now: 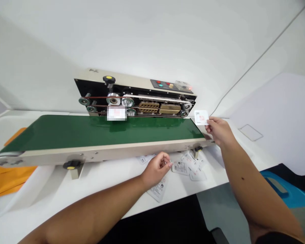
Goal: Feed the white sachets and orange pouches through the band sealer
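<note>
My right hand [220, 130] pinches a small white printed pouch [201, 117] by its right edge, raised at the right end of a band sealing machine [132, 88]. My left hand [157, 170] is closed, thumb against curled fingers, in front of the conveyor's front rail. Whatever those fingers hold, if anything, is too small to make out. Around it on the white table lie several loose printed pouches [180, 167], and another pouch [158, 190] sits just below the hand. A further white pouch [117, 113], partly blurred, stands at the machine's rollers above the green belt [73, 130].
Orange material [7, 178] shows at the left, partly inside a whitish bin [38, 188]. Black knobs [72, 164] stick out along the conveyor's front. A blue object [287, 189] is at the lower right. A cable [259, 56] runs down the wall.
</note>
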The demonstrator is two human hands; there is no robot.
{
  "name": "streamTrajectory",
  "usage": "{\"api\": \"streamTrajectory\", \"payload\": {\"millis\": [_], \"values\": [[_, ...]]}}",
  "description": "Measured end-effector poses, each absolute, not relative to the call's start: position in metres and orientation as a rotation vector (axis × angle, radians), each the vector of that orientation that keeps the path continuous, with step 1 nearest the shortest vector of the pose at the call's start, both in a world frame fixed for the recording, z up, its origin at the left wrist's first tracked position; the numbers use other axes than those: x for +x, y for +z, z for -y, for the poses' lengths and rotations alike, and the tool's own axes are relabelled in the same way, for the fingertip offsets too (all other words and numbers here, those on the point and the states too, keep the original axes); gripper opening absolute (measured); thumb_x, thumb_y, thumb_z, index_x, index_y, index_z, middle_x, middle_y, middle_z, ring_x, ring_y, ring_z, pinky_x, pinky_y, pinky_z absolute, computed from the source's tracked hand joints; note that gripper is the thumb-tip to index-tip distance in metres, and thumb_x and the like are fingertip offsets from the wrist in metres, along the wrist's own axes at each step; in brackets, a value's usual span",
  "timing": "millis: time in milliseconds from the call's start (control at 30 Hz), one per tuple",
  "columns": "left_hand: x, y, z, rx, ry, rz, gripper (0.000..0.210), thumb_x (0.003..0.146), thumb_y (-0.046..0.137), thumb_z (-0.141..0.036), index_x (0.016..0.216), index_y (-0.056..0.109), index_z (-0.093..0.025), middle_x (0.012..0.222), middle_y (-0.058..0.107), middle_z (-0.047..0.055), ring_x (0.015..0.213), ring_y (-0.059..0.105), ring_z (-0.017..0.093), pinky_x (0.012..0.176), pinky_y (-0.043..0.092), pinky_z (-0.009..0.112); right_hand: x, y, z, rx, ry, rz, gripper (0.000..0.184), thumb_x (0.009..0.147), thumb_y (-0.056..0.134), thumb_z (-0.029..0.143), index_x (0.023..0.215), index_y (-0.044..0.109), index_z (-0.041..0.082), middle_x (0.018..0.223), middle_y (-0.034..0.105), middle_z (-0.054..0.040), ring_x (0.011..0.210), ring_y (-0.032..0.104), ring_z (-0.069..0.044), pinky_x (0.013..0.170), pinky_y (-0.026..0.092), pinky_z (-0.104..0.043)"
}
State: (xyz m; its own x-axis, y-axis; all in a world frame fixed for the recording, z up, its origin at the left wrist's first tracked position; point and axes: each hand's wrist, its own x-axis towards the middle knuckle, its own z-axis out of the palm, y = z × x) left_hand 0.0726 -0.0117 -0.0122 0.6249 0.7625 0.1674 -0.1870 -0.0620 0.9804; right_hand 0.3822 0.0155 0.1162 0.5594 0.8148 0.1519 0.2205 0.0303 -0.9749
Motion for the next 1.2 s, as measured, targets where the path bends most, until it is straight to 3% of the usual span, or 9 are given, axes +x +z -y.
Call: {"api": "streamTrajectory", "payload": {"millis": [233,400,533,667,767,833,933,1100,1200], "values": [[0.070,-0.010,0.012,1.502,0.814,-0.533,0.024,0.091,0.065,-0.040,0.097,0.054,-0.019,0.083,0.055,-0.001,0.068,0.048,0.012,0.063,0.039,0.024,0.373,0.124,-0.056,-1.634,0.545,1.085,0.022,0.077,0.075,0.029,0.082,0.071,0.008,0.062,0.063,-0.0041,0.047,0.050,-0.009,0.044,0.035,-0.024],[0.063,-0.012,0.013,1.632,0.914,-0.502,0.030,0.095,0.058,-0.048,0.097,0.056,-0.019,0.071,0.050,-0.003,0.062,0.044,0.013,0.060,0.036,0.025,0.332,0.105,0.001,-1.575,0.075,1.162,0.023,0.094,0.058,0.036,0.094,0.071,0.017,0.105,0.067,-0.0104,0.093,0.061,-0.020,0.083,0.048,-0.036],[0.061,-0.015,0.013,1.582,1.085,-0.439,0.044,0.100,0.044,-0.060,0.108,0.054,-0.018,0.074,0.046,-0.002,0.064,0.042,0.014,0.062,0.036,0.027,0.270,0.050,0.073,-1.460,0.172,1.745,0.012,0.091,0.062,0.032,0.089,0.074,0.030,0.080,0.069,-0.0019,0.075,0.063,-0.022,0.077,0.054,-0.039],[0.061,-0.018,0.010,1.518,1.094,-0.459,0.055,0.100,0.035,-0.068,0.104,0.055,-0.017,0.070,0.039,-0.004,0.063,0.037,0.014,0.062,0.034,0.027,0.213,-0.002,0.113,-1.409,0.452,2.355,0.077,0.077,0.081,0.042,0.147,0.053,0.025,0.147,0.056,-0.0128,0.133,0.052,-0.036,0.109,0.046,-0.052],[0.060,-0.019,0.007,1.527,1.055,-0.476,0.057,0.100,0.033,-0.069,0.099,0.056,-0.017,0.069,0.039,-0.003,0.063,0.037,0.015,0.062,0.035,0.027,0.202,-0.021,0.121,-1.315,0.460,2.420,0.074,0.078,0.081,0.047,0.144,0.057,0.022,0.146,0.060,-0.0118,0.143,0.043,-0.037,0.115,0.041,-0.053],[0.059,-0.019,0.006,1.565,1.030,-0.461,0.057,0.101,0.034,-0.068,0.097,0.058,-0.017,0.071,0.043,-0.002,0.065,0.041,0.015,0.064,0.037,0.028,0.208,-0.026,0.124,-1.165,0.429,2.409,0.047,0.091,0.069,0.034,0.137,0.063,0.024,0.136,0.068,-0.0077,0.143,0.045,-0.031,0.114,0.043,-0.050],[0.059,-0.017,0.007,1.650,0.988,-0.374,0.058,0.100,0.035,-0.069,0.096,0.059,-0.016,0.075,0.050,0.001,0.069,0.046,0.016,0.067,0.041,0.029,0.222,-0.029,0.128,-1.054,0.434,2.178,0.042,0.097,0.049,0.016,0.134,0.065,0.030,0.125,0.073,-0.0045,0.126,0.061,-0.024,0.104,0.052,-0.044],[0.063,-0.011,0.013,1.857,0.753,-0.301,0.056,0.090,0.056,-0.069,0.111,0.060,-0.017,0.084,0.059,0.003,0.071,0.050,0.017,0.066,0.042,0.028,0.226,-0.040,0.124,-1.352,0.416,1.256,0.019,0.099,0.054,0.031,0.106,0.071,0.027,0.097,0.071,-0.0061,0.091,0.069,-0.024,0.078,0.059,-0.039],[0.066,-0.009,0.017,1.950,0.556,-0.461,0.045,0.081,0.075,-0.048,0.115,0.062,-0.021,0.087,0.064,0.001,0.072,0.054,0.018,0.063,0.040,0.026,0.221,-0.046,0.113,-1.319,0.508,0.887,0.020,0.096,0.060,0.037,0.113,0.061,0.025,0.094,0.070,-0.0051,0.084,0.070,-0.023,0.073,0.059,-0.037]]}}
